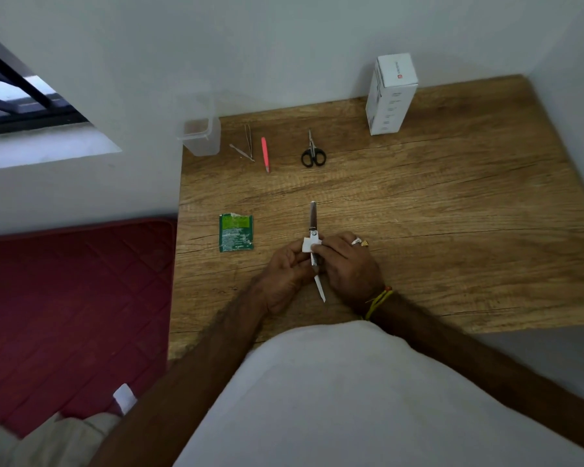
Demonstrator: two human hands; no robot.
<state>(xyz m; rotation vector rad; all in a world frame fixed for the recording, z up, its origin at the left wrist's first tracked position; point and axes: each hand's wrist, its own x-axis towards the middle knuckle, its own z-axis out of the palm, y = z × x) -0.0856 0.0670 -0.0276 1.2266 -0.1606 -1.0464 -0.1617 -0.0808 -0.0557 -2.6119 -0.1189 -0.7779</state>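
At the near middle of the table (452,230), the left hand (285,274) grips the open knife (313,224) and the right hand (346,264) pinches a wipe (307,245) round its hinge. The bare blade points at the person, so a slip could cut a finger.

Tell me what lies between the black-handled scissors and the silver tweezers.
A slim pink tool lies between the scissors and the silver tweezers, touching neither, on the wooden table; the head view shows it.
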